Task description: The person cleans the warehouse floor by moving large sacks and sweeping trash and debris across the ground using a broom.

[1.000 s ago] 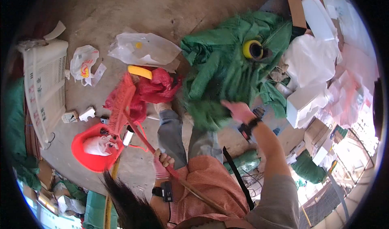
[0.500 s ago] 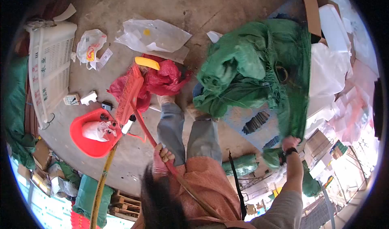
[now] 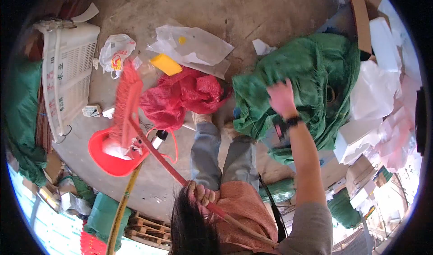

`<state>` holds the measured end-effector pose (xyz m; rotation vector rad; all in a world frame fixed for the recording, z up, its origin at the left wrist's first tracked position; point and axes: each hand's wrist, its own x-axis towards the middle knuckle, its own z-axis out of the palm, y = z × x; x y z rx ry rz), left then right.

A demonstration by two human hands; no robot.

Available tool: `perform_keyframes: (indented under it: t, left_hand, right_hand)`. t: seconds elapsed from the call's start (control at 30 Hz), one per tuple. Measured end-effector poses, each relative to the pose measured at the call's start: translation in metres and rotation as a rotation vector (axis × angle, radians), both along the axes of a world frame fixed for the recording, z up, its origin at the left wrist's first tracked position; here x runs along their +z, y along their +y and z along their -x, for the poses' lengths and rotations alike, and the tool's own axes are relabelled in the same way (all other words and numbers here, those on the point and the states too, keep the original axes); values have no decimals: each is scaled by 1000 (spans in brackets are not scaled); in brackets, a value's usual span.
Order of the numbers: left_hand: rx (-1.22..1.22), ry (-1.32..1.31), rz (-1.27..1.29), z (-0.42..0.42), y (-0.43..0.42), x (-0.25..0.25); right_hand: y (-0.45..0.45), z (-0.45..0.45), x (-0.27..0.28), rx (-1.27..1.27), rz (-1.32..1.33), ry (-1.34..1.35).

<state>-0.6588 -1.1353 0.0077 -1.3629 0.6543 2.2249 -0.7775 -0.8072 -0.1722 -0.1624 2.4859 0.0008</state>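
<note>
My left hand (image 3: 201, 195) is wrapped round the handle of a red broom (image 3: 126, 106), whose bristled head is raised over the red dustpan (image 3: 101, 158). A crumpled white bag lies in that dustpan. My right hand (image 3: 282, 99), with a dark band at its wrist, is over the heaped green mesh sack (image 3: 302, 58). Its fingers look extended and apart, and I cannot tell how firmly they touch the mesh. Left of the sack lies a crumpled red mesh bag (image 3: 180, 97), with a yellow piece (image 3: 166, 64) at its upper edge.
A white plastic crate (image 3: 67, 74) stands at the left. Clear plastic sheeting (image 3: 194, 45) and a white carrier bag (image 3: 116, 52) lie on the concrete floor. White foam boxes (image 3: 356, 137) and cardboard (image 3: 360, 25) crowd the right. A wooden pallet (image 3: 146, 228) is at the bottom left.
My right hand has let go of the green sack's near edge and moved up and left over its middle. That edge has folded into the heap. The broom head has shifted left, over the dustpan.
</note>
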Motion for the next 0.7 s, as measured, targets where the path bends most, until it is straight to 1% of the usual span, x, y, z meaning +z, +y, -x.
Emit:
perform_keyframes:
  t: [0.03,0.07,0.1,0.17,0.2,0.23,0.27,0.3,0.33,0.37,0.43,0.47,0.5,0.53,0.6,0.67,0.7]
  left_hand:
    - [-22,67,-14,10,7,5]
    - [-39,132,-23,23,15,12]
    - [-96,-65,126,37,26,19]
    - [-149,-110,192,68,47,14]
    - [-187,-112,210,84,59,9]
    - [-219,-69,165,94,69,-2]
    - [-252,-23,119,101,80,-16]
    - [-264,-43,144,109,98,-27]
    - [-279,-63,170,115,118,-36]
    - [-295,-77,127,118,135,-45]
    - [-340,-86,42,126,166,-49]
    - [-368,-80,0,131,181,-46]
    - [-389,-74,-41,135,195,-45]
    - [-453,-52,1,136,210,-51]
    - [-586,-10,109,134,231,-85]
    - [-812,15,189,126,228,-102]
    - [-937,27,233,123,218,-101]
  right_hand:
    - [19,-56,-12,7,-116,-87]
    - [34,-91,0,0,-156,-267]
    - [51,-124,16,-39,-158,-503]
    - [64,-166,62,-175,-84,-903]
    - [63,-175,92,-299,29,-1017]
    - [59,-208,105,-367,358,-632]
    - [51,-242,127,-835,1057,-368]
    - [36,-250,167,-1275,1340,-621]
    - [13,-242,206,-1268,1291,-655]
    - [-9,-235,245,-1260,1243,-689]
    - [-49,-212,292,-994,817,-498]
    - [-56,-207,304,-1183,750,-500]
    - [-65,-208,308,-1574,766,-495]
    - [-69,-203,305,-1513,711,-436]
    - [-79,-194,299,-1393,586,-323]
    - [-82,-152,305,-2096,809,-622]
    - [-81,-169,299,-2083,784,-697]
